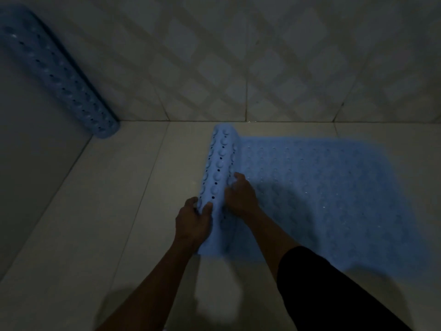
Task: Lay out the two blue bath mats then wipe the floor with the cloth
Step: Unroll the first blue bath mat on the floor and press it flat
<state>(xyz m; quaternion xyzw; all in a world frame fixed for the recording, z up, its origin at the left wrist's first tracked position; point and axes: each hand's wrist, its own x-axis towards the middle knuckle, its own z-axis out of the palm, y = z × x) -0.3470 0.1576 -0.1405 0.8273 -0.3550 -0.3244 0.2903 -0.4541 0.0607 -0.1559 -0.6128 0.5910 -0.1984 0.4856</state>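
Observation:
A blue bath mat (322,187) lies partly unrolled on the pale floor tiles, flat to the right and still rolled at its left end. The roll (218,168) shows round suction cups and small holes. My left hand (192,220) grips the near end of the roll, thumb on top. My right hand (241,194) rests on the roll's right side, fingers curled against it. A second blue mat (59,75) stands rolled up, leaning in the far left corner. No cloth is visible.
The tiled wall (262,68) with a diamond pattern rises just behind the mat. A plain wall (28,151) closes the left side. My dark-clothed leg (334,290) is at the lower right. Bare floor tiles (107,211) spread left of the roll.

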